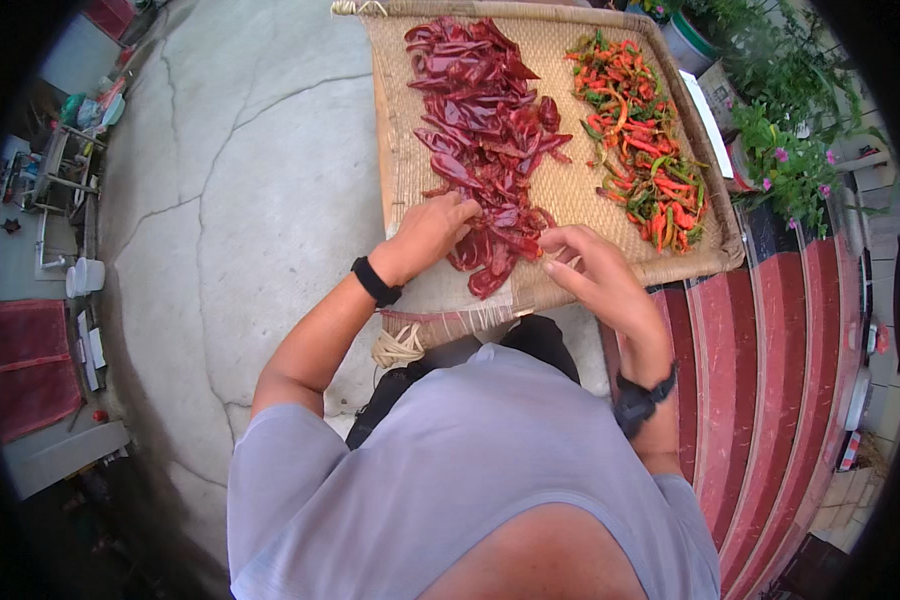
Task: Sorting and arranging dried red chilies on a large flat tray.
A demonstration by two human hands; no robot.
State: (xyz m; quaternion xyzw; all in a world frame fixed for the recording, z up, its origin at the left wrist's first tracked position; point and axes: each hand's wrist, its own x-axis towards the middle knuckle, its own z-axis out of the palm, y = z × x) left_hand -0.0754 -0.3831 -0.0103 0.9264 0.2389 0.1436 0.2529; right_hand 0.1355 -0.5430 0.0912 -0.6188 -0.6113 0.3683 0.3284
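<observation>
1. The left hand [432, 238] reaches over the tray's left edge, fingers curled down onto dark red chillies [485, 130]; whether they pinch one, I cannot tell.
2. The right hand [598, 278] comes over the near edge, thumb and forefinger at the same pile's right side; their grip is also unclear.
3. That pile runs along the woven tray [553, 75] from far edge to near edge, left of centre.
4. Smaller red, orange and green chillies [650, 150] lie along the right edge.
5. Pink-flowered plants [785, 165] stand beyond that edge.
</observation>
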